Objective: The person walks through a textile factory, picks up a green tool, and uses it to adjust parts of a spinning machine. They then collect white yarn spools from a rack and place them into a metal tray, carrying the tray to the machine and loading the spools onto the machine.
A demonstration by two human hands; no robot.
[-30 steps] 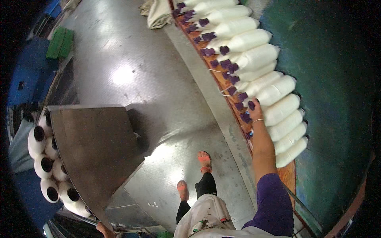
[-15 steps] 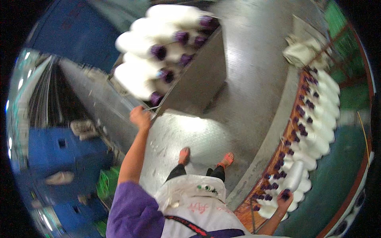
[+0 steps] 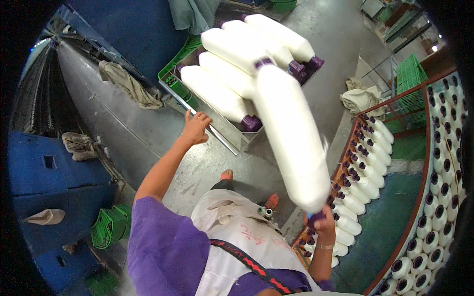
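My right hand grips the purple end of a large white yarn bobbin and holds it up, tilted toward the top left. My left hand rests on the metal rim of a cart that carries several more white bobbins with purple cores. To my right, a rack holds rows of white bobbins on pegs.
A green crate stands at the back right, with cloth bundles beside it. Blue machine housings and rags line the left. A green basket sits low at left. My feet stand on grey concrete.
My view has swung left toward the cart. My right hand has lifted a bobbin up from the rack side, and my left hand now rests on the cart rim.
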